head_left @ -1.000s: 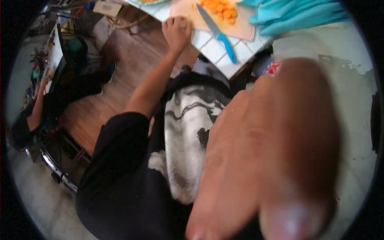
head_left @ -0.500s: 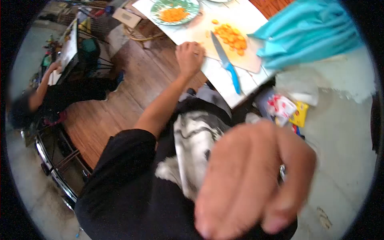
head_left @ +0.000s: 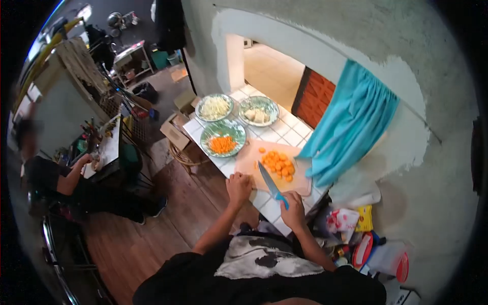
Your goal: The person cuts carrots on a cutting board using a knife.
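Observation:
On the white tiled counter [head_left: 265,202] lies a pinkish cutting board [head_left: 300,186] with a pile of orange carrot slices [head_left: 278,163]. My right hand [head_left: 293,209] is closed around the blue handle of a knife [head_left: 268,178], whose blade points away from me beside the slices. My left hand [head_left: 239,187] rests at the near left edge of the board, its fingers bent loosely downward and nothing visible in them. A green patterned plate [head_left: 235,131] beyond it carries cut carrot pieces [head_left: 222,145].
Behind are a plate of pale shreds [head_left: 214,108] and a plate of pale chunks [head_left: 257,113]. A teal curtain [head_left: 351,127] hangs over the counter's right side. Packets and containers [head_left: 363,249] crowd the lower right. Another person [head_left: 56,178] sits at a table on the left.
My right hand has come down from close to the camera and taken hold of the knife handle. The view has tilted up, showing more plates. My left hand has stayed by the board.

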Tool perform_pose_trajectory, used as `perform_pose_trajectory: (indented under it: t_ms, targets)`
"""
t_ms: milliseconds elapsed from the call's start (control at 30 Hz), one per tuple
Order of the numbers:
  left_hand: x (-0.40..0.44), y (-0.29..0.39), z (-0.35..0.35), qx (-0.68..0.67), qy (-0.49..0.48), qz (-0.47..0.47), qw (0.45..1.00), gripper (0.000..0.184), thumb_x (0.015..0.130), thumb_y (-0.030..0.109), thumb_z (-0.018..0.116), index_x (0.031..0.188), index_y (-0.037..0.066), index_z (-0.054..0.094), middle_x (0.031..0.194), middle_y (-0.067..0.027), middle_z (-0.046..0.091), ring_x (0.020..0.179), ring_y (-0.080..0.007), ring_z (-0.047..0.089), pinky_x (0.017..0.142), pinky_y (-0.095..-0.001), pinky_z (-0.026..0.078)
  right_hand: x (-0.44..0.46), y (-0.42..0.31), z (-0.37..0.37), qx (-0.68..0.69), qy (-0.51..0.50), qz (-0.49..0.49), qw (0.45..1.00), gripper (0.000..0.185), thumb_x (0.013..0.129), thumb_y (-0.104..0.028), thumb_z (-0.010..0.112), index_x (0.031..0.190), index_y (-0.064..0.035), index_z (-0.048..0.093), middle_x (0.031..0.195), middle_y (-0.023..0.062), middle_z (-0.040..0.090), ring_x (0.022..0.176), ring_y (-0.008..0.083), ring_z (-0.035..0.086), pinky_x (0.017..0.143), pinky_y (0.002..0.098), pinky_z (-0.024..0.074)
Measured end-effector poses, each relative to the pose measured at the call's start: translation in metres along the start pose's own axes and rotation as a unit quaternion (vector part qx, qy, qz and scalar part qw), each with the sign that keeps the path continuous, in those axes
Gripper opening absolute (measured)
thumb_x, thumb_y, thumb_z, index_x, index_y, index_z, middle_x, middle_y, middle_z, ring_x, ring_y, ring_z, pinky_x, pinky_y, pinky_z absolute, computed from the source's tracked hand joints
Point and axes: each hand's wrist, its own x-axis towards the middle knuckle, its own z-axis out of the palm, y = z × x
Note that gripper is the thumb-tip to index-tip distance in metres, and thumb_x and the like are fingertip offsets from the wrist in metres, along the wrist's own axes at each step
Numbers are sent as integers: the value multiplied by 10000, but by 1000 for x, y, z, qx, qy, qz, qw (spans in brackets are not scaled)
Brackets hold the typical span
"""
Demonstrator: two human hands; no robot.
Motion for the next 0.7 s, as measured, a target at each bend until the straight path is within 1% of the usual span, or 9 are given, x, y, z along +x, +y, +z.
perform_pose_trajectory:
  t_ms: [67, 100, 233, 333, 367, 400, 467, 533, 700]
  targets:
    - [0, 3, 1, -25, 5, -13, 1000, 92, 797, 201, 771, 816, 133, 713, 866, -27, 634, 884, -254, 602, 760, -421, 412, -3, 28, 6, -80, 15, 2, 997, 338, 856, -116, 729, 1179, -47, 655, 1130, 156, 593, 1087, 382, 579, 942, 465, 473]
    - [-2, 4, 2, -21, 12, -16, 1000, 92, 797, 201, 771, 816, 133, 713, 866, -27, 634, 884, -254, 602, 760, -421, 412, -2, 35, 8, -91, -3, 10, 996, 430, 847, -168, 755, 1239, -51, 623, 1143, 163, 571, 1096, 385, 568, 933, 473, 467]
    - [2, 8, 9, -29, 5, -45, 999, 107, 809, 220, 754, 795, 128, 700, 866, -42, 637, 880, -269, 606, 763, -421, 419, -1, 55, 23, -93, -43, 16, 995, 532, 826, -258, 773, 1288, -59, 600, 1139, 177, 576, 1115, 384, 553, 953, 470, 454]
    - [3, 5, 18, -8, 17, -54, 998, 189, 828, 277, 740, 735, 127, 675, 788, -76, 648, 802, -299, 620, 715, -433, 430, 3, 63, 34, -127, -22, 14, 992, 525, 819, -265, 780, 1273, -64, 611, 1125, 181, 602, 1089, 379, 577, 942, 486, 454]
    - [4, 7, 13, 19, -38, -80, 996, 162, 826, 284, 740, 802, 137, 677, 858, -52, 636, 897, -268, 612, 773, -432, 418, 9, 64, 36, -100, -54, 36, 993, 525, 819, -264, 779, 1274, -64, 611, 1105, 173, 623, 1072, 379, 593, 946, 491, 451]
    - [6, 9, 11, 25, -31, -80, 996, 162, 826, 284, 740, 802, 137, 677, 858, -52, 636, 897, -268, 612, 773, -432, 418, 7, 64, 36, -77, -96, 67, 990, 526, 818, -264, 778, 1275, -65, 611, 1086, 165, 644, 1054, 379, 609, 950, 495, 449]
    - [1, 17, 11, -9, 9, -80, 997, 140, 827, 260, 752, 835, 143, 675, 871, -43, 631, 898, -262, 602, 789, -421, 405, 2, 68, 39, -41, -88, 66, 993, 541, 819, -272, 776, 1291, -72, 605, 1065, 149, 673, 1034, 377, 629, 949, 498, 450]
    - [0, 21, 12, 8, 26, -67, 997, 136, 829, 250, 755, 847, 144, 672, 882, -41, 629, 899, -261, 596, 797, -417, 399, 2, 67, 38, -72, -73, -5, 995, 560, 817, -252, 764, 1318, -67, 597, 1092, 156, 669, 1043, 375, 625, 941, 493, 456]
    - [-6, 24, 13, 35, 43, -47, 997, 139, 837, 246, 754, 878, 149, 664, 912, -46, 623, 909, -258, 586, 809, -415, 392, 0, 76, 33, -60, -82, -35, 994, 601, 809, -195, 729, 1367, -37, 573, 1089, 185, 661, 1037, 394, 619, 937, 504, 455]
